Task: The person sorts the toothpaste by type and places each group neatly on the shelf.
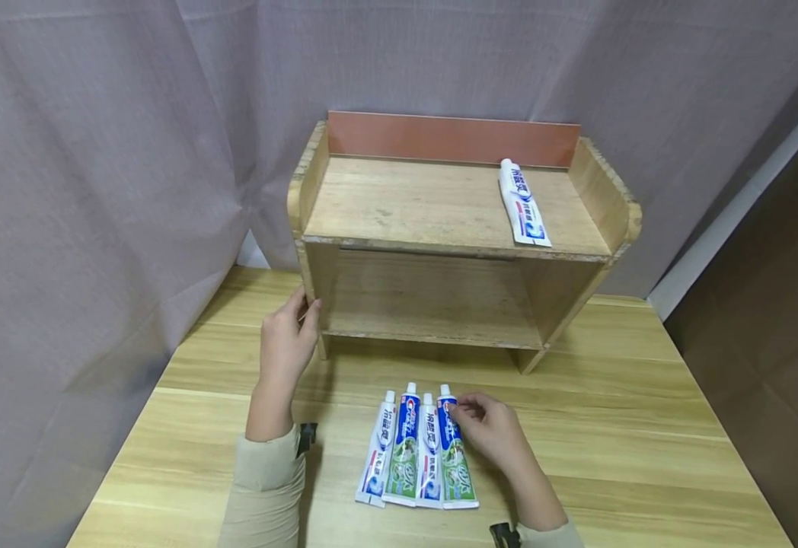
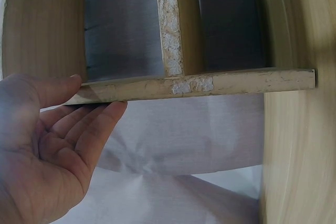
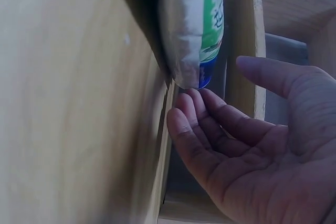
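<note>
Five toothpaste tubes [image 1: 429, 457]: four in a row on a wooden table [image 1: 186, 426], two white tubes [image 1: 378, 453] alternating with two blue-and-green tubes [image 1: 405, 449]; a fifth white tube [image 1: 525, 205] lies on the top tier of a two-tier wooden shelf [image 1: 406, 198]. White tubes carry blue Chinese characters. The left hand [image 1: 285, 342] pinches the side panel [image 2: 142, 88]. The right hand [image 1: 495, 432], thumb spread from fingers, reaches the rightmost tube [image 1: 455, 457]; contact is unclear.
</note>
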Tool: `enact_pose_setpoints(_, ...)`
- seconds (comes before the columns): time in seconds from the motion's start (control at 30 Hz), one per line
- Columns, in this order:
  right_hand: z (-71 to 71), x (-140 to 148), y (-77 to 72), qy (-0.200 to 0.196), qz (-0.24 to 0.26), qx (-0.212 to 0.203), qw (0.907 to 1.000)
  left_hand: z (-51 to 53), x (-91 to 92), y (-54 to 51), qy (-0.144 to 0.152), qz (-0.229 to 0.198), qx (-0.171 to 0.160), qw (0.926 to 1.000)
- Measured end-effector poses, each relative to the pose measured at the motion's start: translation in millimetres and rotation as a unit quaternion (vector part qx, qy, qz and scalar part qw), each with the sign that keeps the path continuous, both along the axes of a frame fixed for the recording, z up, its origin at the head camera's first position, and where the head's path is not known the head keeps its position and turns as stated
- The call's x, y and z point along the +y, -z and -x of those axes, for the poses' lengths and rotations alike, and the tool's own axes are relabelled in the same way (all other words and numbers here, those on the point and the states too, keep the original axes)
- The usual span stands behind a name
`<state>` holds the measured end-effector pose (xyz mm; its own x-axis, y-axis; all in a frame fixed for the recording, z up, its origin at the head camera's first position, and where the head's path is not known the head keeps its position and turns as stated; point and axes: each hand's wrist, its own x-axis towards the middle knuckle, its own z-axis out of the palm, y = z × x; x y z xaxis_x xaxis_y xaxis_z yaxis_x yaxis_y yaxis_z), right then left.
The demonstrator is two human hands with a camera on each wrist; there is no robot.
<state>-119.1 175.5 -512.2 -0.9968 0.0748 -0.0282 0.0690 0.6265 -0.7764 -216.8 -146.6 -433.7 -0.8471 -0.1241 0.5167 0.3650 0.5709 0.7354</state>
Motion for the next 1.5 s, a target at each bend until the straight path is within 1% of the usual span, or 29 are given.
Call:
enact_pose_setpoints(0.37, -0.9, -1.5, 3.0, 0.004, -0.016, -0.028, 0.9995, -0.7, -0.9, 0.8, 0.006, -0.006, -0.006, 0.9999)
enact_pose_setpoints(0.57, -1.8, -1.2, 3.2, -0.002, -0.029, -0.04, 0.9988, -1.1, -0.4, 0.3, 0.015, -0.01, -0.004, 0.9998)
enact_pose_setpoints(0.67, -2.1, -1.2, 3.2, -0.005, -0.036, -0.045, 0.9983, -1.0, -0.4, 0.1, 0.012, -0.01, -0.003, 0.9999)
enact_pose_setpoints(0.83, -2.8, -2.2, 1.1, -0.006, -0.036, -0.05, 0.9981, -0.6, -0.2, -0.4, 0.005, -0.008, -0.007, 0.9999)
enact_pose_setpoints(1.03, -5.7, -3.6, -1.5, -0.011, -0.04, -0.054, 0.9976, -1.8, 0.3, -0.7, 0.007, -0.009, -0.013, 0.9998)
enact_pose_setpoints(1.27, -7.5, -4.5, -1.6, -0.017, -0.045, -0.051, 0.9975, -1.8, 0.1, -0.4, 0.003, -0.001, -0.007, 1.0)
enact_pose_setpoints(1.5, -9.6, -5.1, -4.0, -0.022, -0.058, -0.054, 0.9966, -2.5, 0.8, -1.7, 0.005, -0.007, -0.007, 0.9999)
